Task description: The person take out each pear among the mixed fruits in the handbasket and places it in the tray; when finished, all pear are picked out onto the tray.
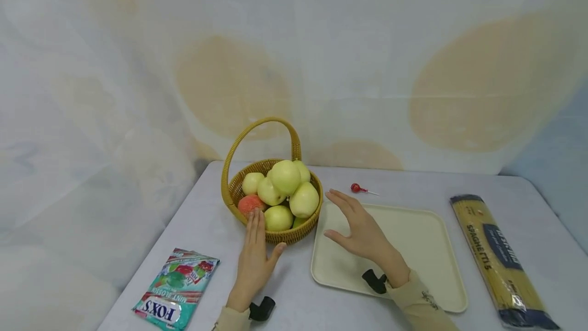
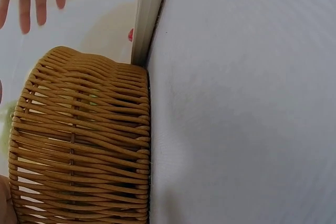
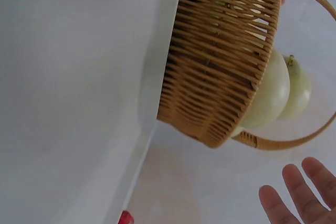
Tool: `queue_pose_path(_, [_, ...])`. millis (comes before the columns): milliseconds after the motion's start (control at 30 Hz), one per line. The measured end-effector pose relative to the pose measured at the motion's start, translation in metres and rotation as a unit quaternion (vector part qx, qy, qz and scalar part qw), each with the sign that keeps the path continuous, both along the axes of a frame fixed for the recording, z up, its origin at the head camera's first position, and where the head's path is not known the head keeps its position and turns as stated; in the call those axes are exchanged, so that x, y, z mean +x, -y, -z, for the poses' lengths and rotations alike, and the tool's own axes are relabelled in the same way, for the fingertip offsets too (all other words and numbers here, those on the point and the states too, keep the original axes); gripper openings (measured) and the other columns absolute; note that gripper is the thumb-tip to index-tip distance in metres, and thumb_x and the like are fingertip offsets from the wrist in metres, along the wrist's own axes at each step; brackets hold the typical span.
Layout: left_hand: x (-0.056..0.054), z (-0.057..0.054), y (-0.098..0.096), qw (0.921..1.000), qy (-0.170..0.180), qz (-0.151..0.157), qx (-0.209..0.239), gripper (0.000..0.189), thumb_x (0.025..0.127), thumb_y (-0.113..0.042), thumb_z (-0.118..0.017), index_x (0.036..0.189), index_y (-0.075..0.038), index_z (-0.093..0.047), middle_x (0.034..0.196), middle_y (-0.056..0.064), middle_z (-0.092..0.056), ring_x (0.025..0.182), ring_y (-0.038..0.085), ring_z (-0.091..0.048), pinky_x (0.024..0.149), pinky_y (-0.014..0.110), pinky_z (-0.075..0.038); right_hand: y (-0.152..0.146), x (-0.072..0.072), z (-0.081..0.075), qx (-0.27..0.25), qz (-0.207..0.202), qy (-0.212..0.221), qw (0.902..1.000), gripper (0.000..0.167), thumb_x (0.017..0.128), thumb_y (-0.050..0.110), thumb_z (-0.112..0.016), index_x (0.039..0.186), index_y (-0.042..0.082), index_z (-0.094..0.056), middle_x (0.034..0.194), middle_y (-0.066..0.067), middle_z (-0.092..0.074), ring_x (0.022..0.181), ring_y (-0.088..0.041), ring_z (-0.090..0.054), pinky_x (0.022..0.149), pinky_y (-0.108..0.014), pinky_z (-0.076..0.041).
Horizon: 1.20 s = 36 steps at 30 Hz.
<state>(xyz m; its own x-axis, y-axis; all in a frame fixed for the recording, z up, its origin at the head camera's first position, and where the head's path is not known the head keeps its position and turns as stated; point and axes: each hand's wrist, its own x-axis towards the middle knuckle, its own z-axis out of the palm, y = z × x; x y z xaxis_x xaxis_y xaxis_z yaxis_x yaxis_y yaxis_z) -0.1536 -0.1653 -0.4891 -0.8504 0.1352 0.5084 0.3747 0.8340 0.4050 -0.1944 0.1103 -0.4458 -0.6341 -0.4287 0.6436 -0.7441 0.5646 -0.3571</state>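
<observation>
A woven basket (image 1: 294,235) with a tall arched handle stands toward the back, heaped with several yellow-green apples (image 1: 285,178) and one reddish fruit (image 1: 250,204). My left hand (image 1: 254,265) is at the basket's front left, fingers straight and over the rim by the reddish fruit; whether they touch it I cannot tell. To the right of the basket, my right hand (image 1: 363,231) hovers above the near-left part of a cream tray (image 1: 422,241), fingers spread and holding nothing. In the right wrist view its fingers (image 3: 302,192) are apart from the basket.
A red lollipop (image 1: 356,188) lies behind the tray. At the right is a long packet of spaghetti (image 1: 498,259). A green FOX'S candy bag (image 1: 178,287) lies front left. Patterned cloth (image 1: 349,75) hangs behind the table.
</observation>
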Motion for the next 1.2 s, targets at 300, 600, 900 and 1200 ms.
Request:
queue_pose_path(300, [0.001, -0.001, 0.001, 0.9998, 0.020, -0.006, 0.005, 0.090, 0.092, -0.045, -0.060, 0.155, -0.001, -0.013, 0.162, 0.018, -0.014, 0.150, 0.036, -0.013, 0.116, 0.015, 0.008, 0.026, -0.010, 0.003, -0.029, -0.034, 0.018, 0.9988, 0.078, 0.086, 0.039, -0.073, 0.148, 0.011, -0.036, 0.148, -0.014, -0.043, 0.134, -0.034, -0.044, 0.099, -0.052, -0.047])
queue_pose_path(600, [0.001, 0.000, 0.001, 0.9997, 0.020, -0.007, 0.008, 0.090, 0.092, -0.043, -0.062, 0.155, -0.001, -0.014, 0.162, 0.019, -0.016, 0.151, 0.035, -0.012, 0.115, 0.013, 0.008, 0.052, -0.021, 0.012, -0.082, -0.049, -0.006, 0.9954, 0.075, 0.092, 0.054, -0.055, 0.148, 0.008, -0.036, 0.147, -0.017, -0.043, 0.133, -0.035, -0.044, 0.101, -0.055, -0.045])
queue_pose_path(900, [0.001, 0.001, 0.000, 0.9997, 0.023, -0.010, 0.002, 0.089, 0.092, -0.044, -0.060, 0.155, -0.003, -0.012, 0.163, 0.017, -0.014, 0.150, 0.037, -0.014, 0.114, 0.013, 0.007, 0.069, -0.036, 0.011, -0.094, -0.025, -0.007, 0.9953, 0.072, 0.087, 0.038, -0.070, 0.145, 0.008, -0.041, 0.147, -0.018, -0.043, 0.130, -0.037, -0.047, 0.099, -0.057, -0.046])
queue_pose_path(1200, [0.000, 0.002, 0.000, 0.9999, 0.005, -0.013, -0.002, 0.088, 0.092, -0.042, -0.062, 0.154, 0.000, -0.017, 0.160, 0.022, -0.020, 0.149, 0.038, -0.016, 0.114, 0.013, 0.006, 0.080, -0.053, 0.006, -0.088, -0.008, -0.011, 0.9960, 0.080, 0.077, 0.024, -0.079, 0.145, 0.011, -0.040, 0.150, -0.019, -0.040, 0.136, -0.040, -0.041, 0.102, -0.058, -0.044])
